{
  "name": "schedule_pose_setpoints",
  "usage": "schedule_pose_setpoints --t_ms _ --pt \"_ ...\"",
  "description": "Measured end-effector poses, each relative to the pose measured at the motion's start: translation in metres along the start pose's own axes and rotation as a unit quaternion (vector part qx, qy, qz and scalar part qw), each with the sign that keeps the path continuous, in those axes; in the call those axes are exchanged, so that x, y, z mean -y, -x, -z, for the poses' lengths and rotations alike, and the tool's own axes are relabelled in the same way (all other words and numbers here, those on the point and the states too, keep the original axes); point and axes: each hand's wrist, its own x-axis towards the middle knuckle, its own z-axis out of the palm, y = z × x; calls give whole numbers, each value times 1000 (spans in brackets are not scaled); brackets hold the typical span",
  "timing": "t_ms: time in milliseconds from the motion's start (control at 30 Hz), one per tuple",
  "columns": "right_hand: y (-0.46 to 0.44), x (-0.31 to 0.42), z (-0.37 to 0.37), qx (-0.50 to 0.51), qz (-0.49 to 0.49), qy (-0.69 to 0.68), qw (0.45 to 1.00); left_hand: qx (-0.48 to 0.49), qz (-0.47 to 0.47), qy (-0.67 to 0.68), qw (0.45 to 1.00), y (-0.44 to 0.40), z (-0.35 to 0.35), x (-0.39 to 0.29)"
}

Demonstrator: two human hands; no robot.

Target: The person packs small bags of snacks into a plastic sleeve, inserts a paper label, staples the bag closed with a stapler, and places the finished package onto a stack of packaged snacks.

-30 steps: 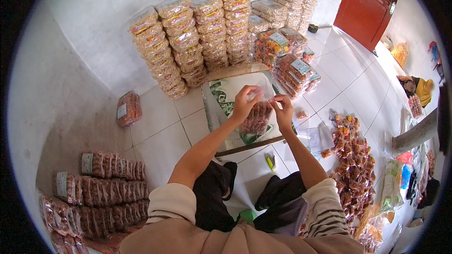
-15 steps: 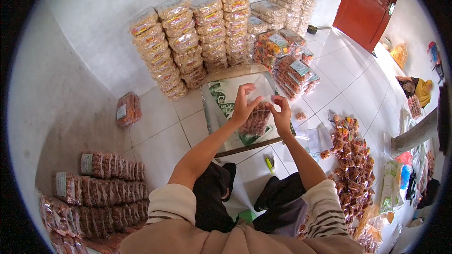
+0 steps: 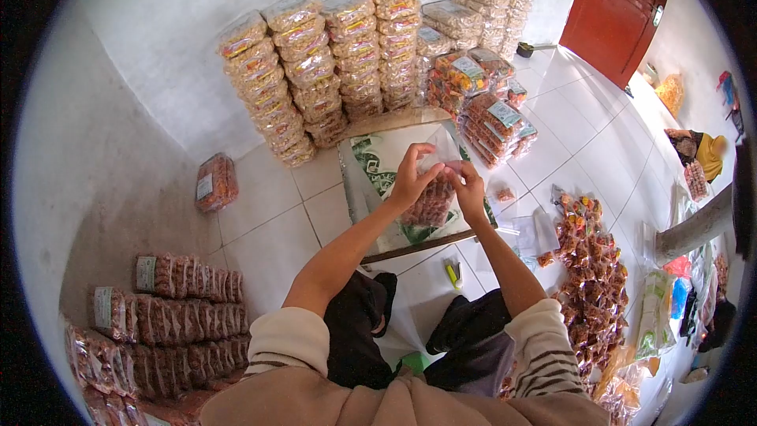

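A clear plastic bag [image 3: 430,207] filled with small reddish-brown snack packs lies on a low table [image 3: 371,229] with a green and white printed top. At its far, loose end are both my hands. My left hand [image 3: 412,180] pinches the bag's plastic between thumb and fingers. From the other side, my right hand [image 3: 468,187] grips the same open end, its fingertips close to my left thumb. Part of the bag's contents is hidden under my fingers. A green stapler [image 3: 453,273] rests on the floor just in front of the table.
Tall stacks of packed snack bags [image 3: 307,63] stand along the wall behind the table. Filled bags [image 3: 189,300] lie in rows at lower left. A heap of small packets [image 3: 587,284] spreads on the right floor near empty plastic bags [image 3: 536,233]. Another person [image 3: 710,154] sits far right.
My hands have come slightly closer together at the bag's open end, and the plastic there is gathered more. The bag stays in place on the table.
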Motion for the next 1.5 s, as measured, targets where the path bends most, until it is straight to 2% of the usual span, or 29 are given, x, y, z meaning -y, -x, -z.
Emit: schedule_pose_setpoints --t_ms 67,167,300,367,400,467,500,533,567,700,767,867,967,1033,1167,1267,1333,1500 --pt "-4 2 0 3 -42 -2 999 -1 6 4 1000 -1 -1 -3" --pt "-13 1 -4 -16 -19 -82 996 -10 -6 -2 1000 -4 -4 -9" --pt "-21 -2 -3 -18 -35 -85 996 -21 -14 29 999 -7 -11 -14" --pt "-23 6 0 -44 70 57 995 -23 -24 26 999 -7 -14 -13" --pt "-24 9 1 -45 70 57 995 -45 -25 33 998 -8 -16 -13" --pt "-27 16 0 -124 200 166 958 -66 -28 41 997 -9 -17 -11" --pt "-28 14 0 -125 200 166 957 -51 12 54 997 -8 -15 -10" --pt "-30 13 -1 -88 129 35 987 -36 51 66 996 -8 -14 -10" --pt "-31 11 -2 -48 54 -97 993 -36 51 66 996 -8 -14 -11" --pt "-35 18 0 -22 -4 -133 991 -12 62 68 996 -8 -13 -22" --pt "-40 17 3 29 -42 -63 997 -8 71 61 996 -7 -13 -19" --pt "-40 30 5 -9 6 0 1000 -6 52 119 992 -3 -14 -1" --pt "-38 46 1 -39 18 42 998 -13 29 52 998 13 -8 23" --pt "-35 49 0 -44 34 47 997 45 62 -23 997 22 5 31" --pt "-35 45 -3 -56 65 34 996 53 33 -31 998 23 17 12" --pt "-34 45 -4 -62 71 45 995 87 66 -46 993 21 18 12" --pt "-35 42 -4 -70 68 30 995 57 -27 -61 996 20 16 23" --pt "-35 40 -3 -75 57 36 995 37 -93 -133 986 19 29 35"
